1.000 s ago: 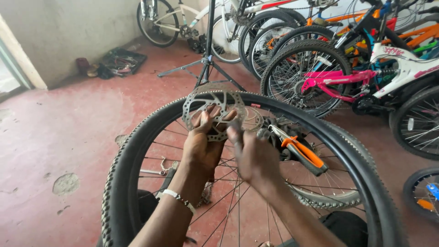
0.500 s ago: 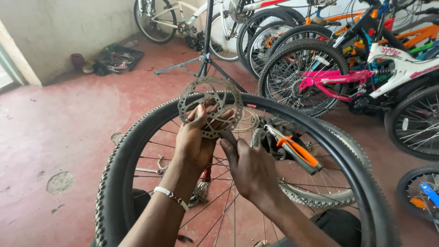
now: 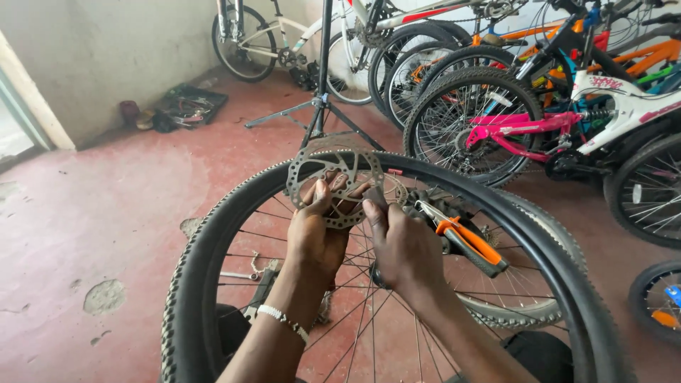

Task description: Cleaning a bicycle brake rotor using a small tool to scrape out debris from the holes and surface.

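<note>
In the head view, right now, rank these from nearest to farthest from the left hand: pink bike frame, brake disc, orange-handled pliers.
1. Brake disc: held in the left hand.
2. Orange-handled pliers: right, past the right hand.
3. Pink bike frame: far right, among parked bikes.

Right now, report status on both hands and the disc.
Left hand and right hand both grip perforated silver metal brake disc. Disc raised above black spoked bicycle wheel. Orange-handled pliers beside right hand.

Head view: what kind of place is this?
Likely a bicycle repair shop. Several bikes are parked along the wall, a repair stand sits on the red floor, and both hands hold a brake disc rotor over a wheel.
</note>
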